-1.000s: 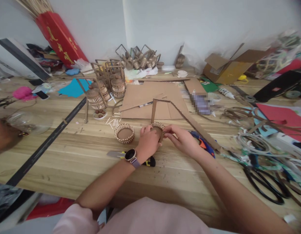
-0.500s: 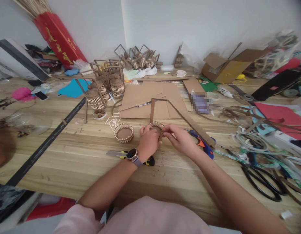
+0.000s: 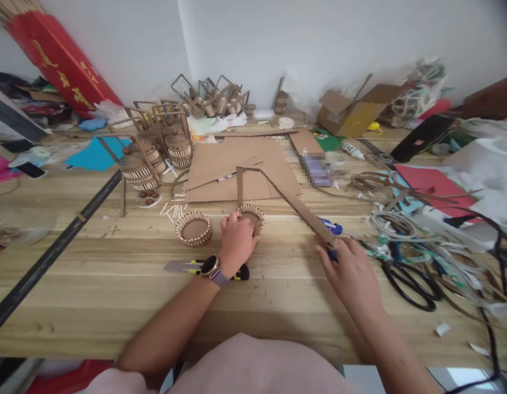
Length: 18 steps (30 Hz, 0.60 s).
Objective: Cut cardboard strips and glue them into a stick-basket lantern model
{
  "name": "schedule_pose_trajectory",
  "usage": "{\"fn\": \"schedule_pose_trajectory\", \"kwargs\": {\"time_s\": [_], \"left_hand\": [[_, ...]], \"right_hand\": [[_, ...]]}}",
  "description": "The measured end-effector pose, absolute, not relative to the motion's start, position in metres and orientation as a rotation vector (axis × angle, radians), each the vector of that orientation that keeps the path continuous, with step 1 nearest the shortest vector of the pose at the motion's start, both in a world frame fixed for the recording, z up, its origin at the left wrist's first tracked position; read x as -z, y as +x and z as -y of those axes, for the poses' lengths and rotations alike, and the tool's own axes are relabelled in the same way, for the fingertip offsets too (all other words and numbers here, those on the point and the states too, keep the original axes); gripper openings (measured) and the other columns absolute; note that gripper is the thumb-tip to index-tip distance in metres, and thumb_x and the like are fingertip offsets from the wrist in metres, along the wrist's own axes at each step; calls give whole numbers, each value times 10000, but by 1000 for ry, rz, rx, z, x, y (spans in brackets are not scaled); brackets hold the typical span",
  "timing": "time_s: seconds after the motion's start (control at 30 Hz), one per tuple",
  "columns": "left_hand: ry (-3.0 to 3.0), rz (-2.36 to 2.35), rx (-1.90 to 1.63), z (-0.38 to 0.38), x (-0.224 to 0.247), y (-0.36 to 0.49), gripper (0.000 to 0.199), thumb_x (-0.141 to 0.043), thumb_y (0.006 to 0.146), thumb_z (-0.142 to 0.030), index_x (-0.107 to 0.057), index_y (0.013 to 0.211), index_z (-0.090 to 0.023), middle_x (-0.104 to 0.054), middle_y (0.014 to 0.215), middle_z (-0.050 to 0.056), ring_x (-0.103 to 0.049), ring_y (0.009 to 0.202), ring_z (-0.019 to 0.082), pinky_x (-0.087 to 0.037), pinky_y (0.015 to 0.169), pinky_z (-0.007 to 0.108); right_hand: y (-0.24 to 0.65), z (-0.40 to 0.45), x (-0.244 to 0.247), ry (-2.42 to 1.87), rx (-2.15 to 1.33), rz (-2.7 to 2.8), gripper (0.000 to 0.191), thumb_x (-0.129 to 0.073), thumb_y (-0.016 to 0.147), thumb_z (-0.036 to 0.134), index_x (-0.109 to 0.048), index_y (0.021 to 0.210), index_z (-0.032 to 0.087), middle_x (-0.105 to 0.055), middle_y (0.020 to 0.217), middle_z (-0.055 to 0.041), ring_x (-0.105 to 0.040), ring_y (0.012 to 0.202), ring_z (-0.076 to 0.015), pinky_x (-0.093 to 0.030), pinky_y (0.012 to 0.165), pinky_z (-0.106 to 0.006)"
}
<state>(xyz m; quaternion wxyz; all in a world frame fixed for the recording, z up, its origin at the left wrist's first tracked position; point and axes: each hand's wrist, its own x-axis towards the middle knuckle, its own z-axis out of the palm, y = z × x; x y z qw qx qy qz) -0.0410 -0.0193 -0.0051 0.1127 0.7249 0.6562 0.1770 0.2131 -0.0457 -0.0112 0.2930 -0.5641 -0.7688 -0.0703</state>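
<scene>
Holding: left hand [image 3: 238,239], fingers and thumb pressed about the near side of a small round basket [image 3: 254,210], banded in pale and dark, open at the top. Basket stands on the wooden table [image 3: 286,312], in front of the stacked cardboard sheets [image 3: 216,156].

One brown strip [image 3: 292,202], bent: upright at the basket's far left edge, a short level top, then a long arm slanting down to the right.

Right hand [image 3: 354,268], at the lower end of that arm, over a blue tool [image 3: 330,226] — fingers curled, the grip partly hidden; cannot tell whether it pinches the strip, the tool or neither.

One second basket [image 3: 194,230], likewise open, just left of the left hand. One box cutter [image 3: 182,266], lying partly under the left wrist, blade pointing left. One wristwatch [image 3: 210,266], dark dial, worn on that wrist.

Several white sticks [image 3: 174,210], loose, behind the second basket. One white dish [image 3: 143,205] with brown balls in it. Lidded baskets with tall handles [image 3: 140,171], grouped behind the dish. One pair of black-handled scissors [image 3: 413,287], right of the right hand — beside coiled pale cord [image 3: 393,225].
</scene>
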Motion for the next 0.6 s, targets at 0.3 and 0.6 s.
{"fn": "schedule_pose_trajectory", "kwargs": {"time_s": [0.3,0.6], "left_hand": [[2124,-1925,-537,18,6,-41,124,-756,800,-297,-702,759,-193,-693,954,80,-434,1233,328,-286,1052,522],[2116,-1897,-536,19,6,-41,122,-763,798,-292,-704,784,-186,-686,961,76,-431,1243,333,-267,1065,530]], "right_hand": [[245,58,39,-1876,206,2007,402,-433,971,405,-684,1137,138,-710,926,-155,-653,736,-289,-509,658,-414],[245,58,34,-1847,325,2077,335,-416,983,383,-682,886,204,-708,817,-113,-633,673,-261,-460,591,-377]]}}
